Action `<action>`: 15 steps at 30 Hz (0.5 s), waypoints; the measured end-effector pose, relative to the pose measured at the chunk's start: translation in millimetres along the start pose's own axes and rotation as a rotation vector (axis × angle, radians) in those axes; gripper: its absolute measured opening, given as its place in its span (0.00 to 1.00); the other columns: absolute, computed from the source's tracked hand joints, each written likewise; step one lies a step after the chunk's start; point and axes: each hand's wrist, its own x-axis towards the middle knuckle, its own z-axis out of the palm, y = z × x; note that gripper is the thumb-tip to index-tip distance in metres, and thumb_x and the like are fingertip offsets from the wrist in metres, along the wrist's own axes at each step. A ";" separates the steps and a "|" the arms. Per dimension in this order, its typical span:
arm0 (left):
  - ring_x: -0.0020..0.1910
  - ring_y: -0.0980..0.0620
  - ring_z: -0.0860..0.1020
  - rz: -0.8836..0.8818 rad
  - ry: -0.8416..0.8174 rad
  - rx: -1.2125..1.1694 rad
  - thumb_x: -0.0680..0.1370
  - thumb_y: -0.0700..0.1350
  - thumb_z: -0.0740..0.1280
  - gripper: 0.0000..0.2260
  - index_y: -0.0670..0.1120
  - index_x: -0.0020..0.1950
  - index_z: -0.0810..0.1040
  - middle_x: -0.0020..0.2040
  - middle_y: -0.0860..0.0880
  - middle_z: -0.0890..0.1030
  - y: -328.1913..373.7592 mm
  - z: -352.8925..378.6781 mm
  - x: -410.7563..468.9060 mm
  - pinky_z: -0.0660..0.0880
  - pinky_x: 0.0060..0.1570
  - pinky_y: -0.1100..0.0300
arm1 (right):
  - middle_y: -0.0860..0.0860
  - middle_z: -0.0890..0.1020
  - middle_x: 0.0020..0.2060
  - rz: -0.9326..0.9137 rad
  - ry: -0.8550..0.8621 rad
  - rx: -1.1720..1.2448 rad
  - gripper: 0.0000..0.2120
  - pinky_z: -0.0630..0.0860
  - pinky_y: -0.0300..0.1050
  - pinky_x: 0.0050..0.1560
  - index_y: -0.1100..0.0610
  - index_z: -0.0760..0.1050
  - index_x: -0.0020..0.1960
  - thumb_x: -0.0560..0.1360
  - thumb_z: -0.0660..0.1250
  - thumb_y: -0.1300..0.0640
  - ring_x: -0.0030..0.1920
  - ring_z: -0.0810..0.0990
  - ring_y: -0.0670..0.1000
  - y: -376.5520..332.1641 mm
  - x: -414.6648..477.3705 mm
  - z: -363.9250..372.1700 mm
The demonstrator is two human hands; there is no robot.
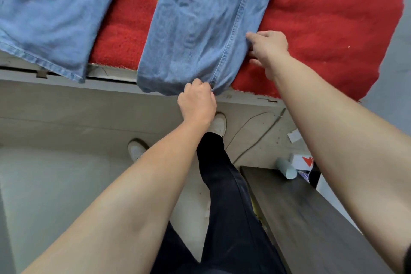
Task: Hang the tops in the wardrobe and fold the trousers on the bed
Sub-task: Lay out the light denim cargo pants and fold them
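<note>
Trousers of pale blue denim lay flat on the red blanket, stretching away from both hands, with the hem hanging just over the bed edge. The left hand was clenched round that hem at its near corner, beside the side seam. The right hand, farther up and to the right of the left, had its thumb on the leg's outer edge and its fingers curled under, seemingly pinching the cloth. A second denim piece lay well to the left of both hands. To fold cleanly, both grips should probably lift together, keeping the seam taut between them. They would then carry the hem toward the waistband so the edges meet, and smooth the creases before letting go.
</note>
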 end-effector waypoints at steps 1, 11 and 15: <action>0.53 0.45 0.76 0.015 -0.024 -0.013 0.79 0.47 0.64 0.09 0.47 0.53 0.82 0.52 0.48 0.79 -0.8 -3.5 -3.6 0.67 0.40 0.54 | 0.51 0.80 0.40 -0.013 -0.003 0.010 0.09 0.82 0.44 0.37 0.53 0.77 0.38 0.76 0.68 0.52 0.40 0.79 0.50 -0.2 -2.9 -1.8; 0.35 0.53 0.79 -0.199 -0.310 -0.760 0.73 0.38 0.69 0.04 0.42 0.42 0.83 0.36 0.49 0.81 -41.9 -138.1 -19.5 0.76 0.41 0.62 | 0.52 0.78 0.35 -0.211 -0.073 0.221 0.05 0.72 0.49 0.39 0.54 0.78 0.39 0.74 0.66 0.60 0.36 0.74 0.50 -91.0 -77.0 -2.5; 0.31 0.59 0.73 -0.233 -0.230 -0.815 0.74 0.39 0.67 0.07 0.42 0.37 0.82 0.34 0.51 0.77 -90.3 -202.1 -2.5 0.72 0.33 0.67 | 0.49 0.79 0.33 -0.305 -0.100 0.196 0.04 0.79 0.58 0.51 0.55 0.80 0.48 0.74 0.67 0.57 0.39 0.79 0.52 -144.6 -93.2 36.0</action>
